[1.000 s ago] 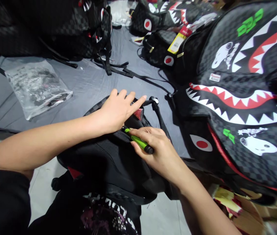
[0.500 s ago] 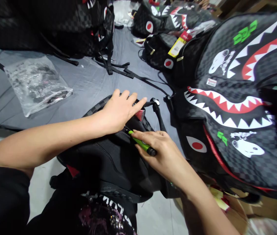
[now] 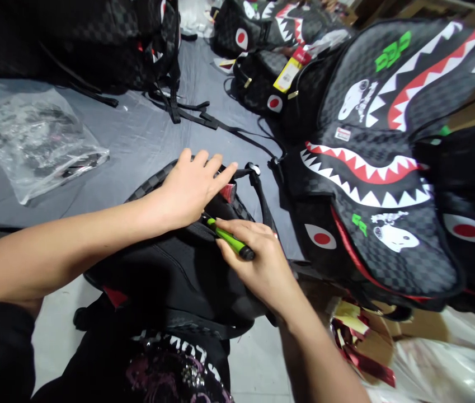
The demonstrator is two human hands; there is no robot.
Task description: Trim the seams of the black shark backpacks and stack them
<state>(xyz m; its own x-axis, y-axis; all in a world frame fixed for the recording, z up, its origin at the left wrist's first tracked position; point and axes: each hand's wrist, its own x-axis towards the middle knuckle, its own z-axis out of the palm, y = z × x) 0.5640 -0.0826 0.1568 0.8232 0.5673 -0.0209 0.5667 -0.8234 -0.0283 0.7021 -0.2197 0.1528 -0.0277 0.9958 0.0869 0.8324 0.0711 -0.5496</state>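
Observation:
A black backpack (image 3: 170,274) with checkered edges lies tilted across the table edge and my lap. My left hand (image 3: 191,184) rests palm down on its upper part, fingers spread, holding nothing. Between the thumb and fingers of my right hand (image 3: 260,252) is a slim green-handled tool (image 3: 231,240) with a black butt end. Its thin tip points into the bag's dark fabric beside my left palm; the very end is hidden there. A small red patch (image 3: 227,193) shows on the bag just past my left fingers.
Right of me stands a checkered shark-mouth backpack (image 3: 380,173), with a smaller tagged bag (image 3: 258,81) behind it. More black bags (image 3: 107,45) fill the back left. A clear plastic bag (image 3: 40,145) lies on the grey-covered table (image 3: 136,134). An open cardboard box (image 3: 375,341) holds scraps at lower right.
The view has shifted slightly right, so everything sits further left in the picture. Both hands keep nearly the same place on the backpack, and the green-handled tool stays in my right hand.

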